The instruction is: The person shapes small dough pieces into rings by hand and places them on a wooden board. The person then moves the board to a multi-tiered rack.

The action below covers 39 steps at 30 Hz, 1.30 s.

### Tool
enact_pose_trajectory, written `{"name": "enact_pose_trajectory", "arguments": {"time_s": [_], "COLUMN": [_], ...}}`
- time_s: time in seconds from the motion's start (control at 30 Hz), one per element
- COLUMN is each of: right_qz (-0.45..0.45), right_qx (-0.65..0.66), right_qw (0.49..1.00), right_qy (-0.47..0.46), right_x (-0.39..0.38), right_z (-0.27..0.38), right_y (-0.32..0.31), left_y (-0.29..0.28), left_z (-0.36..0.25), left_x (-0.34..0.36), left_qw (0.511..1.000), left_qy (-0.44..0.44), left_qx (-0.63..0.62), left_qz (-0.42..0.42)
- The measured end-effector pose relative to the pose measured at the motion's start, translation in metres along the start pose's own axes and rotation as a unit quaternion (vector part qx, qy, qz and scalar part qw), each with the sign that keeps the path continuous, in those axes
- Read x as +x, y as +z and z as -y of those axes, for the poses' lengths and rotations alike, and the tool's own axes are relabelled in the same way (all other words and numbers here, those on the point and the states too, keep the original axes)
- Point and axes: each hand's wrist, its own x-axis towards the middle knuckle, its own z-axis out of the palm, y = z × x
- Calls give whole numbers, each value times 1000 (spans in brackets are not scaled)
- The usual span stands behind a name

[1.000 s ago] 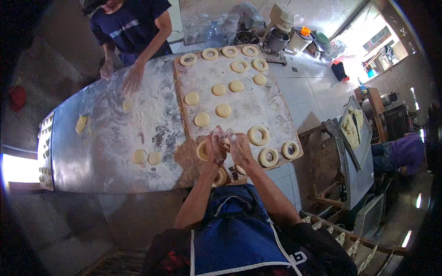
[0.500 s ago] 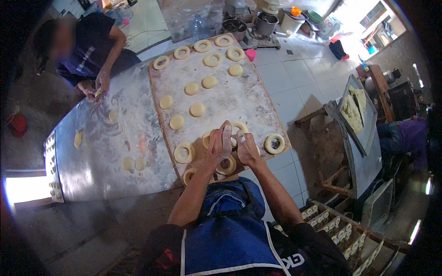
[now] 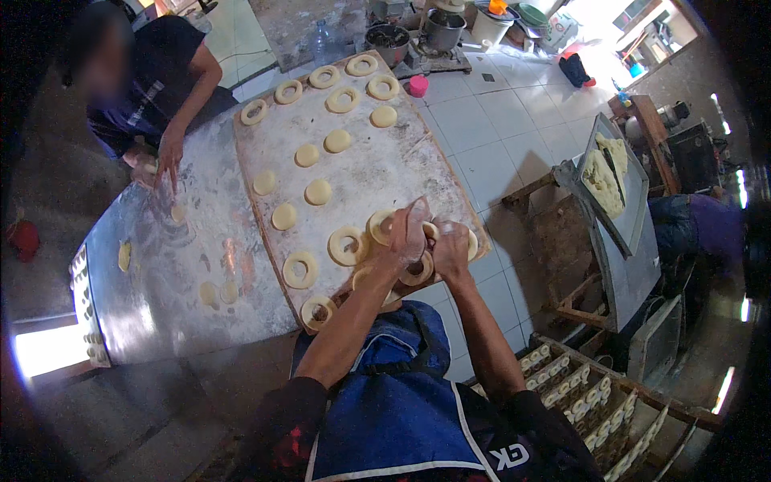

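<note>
At frame centre a floured board (image 3: 377, 181) lies on the metal table (image 3: 161, 289), dough rings (image 3: 301, 269) along its lower edge, dough discs (image 3: 318, 192) mid-board, another person (image 3: 152, 80) upper left, pots (image 3: 418, 32) above.

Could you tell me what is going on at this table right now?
A person in a blue apron has both hands over the near end of a floured wooden board; the left hand and right hand work a dough ring. Dough rings and discs cover the board. A co-worker presses dough on the metal table.
</note>
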Motion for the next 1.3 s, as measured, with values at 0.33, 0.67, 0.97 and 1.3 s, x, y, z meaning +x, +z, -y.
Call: {"name": "enact_pose_trajectory", "arguments": {"time_s": [0.33, 0.67, 0.97, 1.3], "right_qz": [22, 6, 86, 204], "right_qx": [-184, -459, -290, -418], "right_qw": [982, 879, 865, 825], "right_qy": [-40, -127, -399, -320], "right_x": [44, 37, 54, 70], "right_z": [30, 8, -6, 3], "right_y": [-54, -51, 119, 211], "left_y": [28, 7, -183, -244], "left_z": [-19, -23, -27, -8], "left_x": [70, 48, 20, -4], "left_qw": [952, 886, 731, 887], "left_qy": [-87, 113, 40, -37], "left_qx": [294, 436, 629, 453], "left_qz": [2, 115, -261, -85]}}
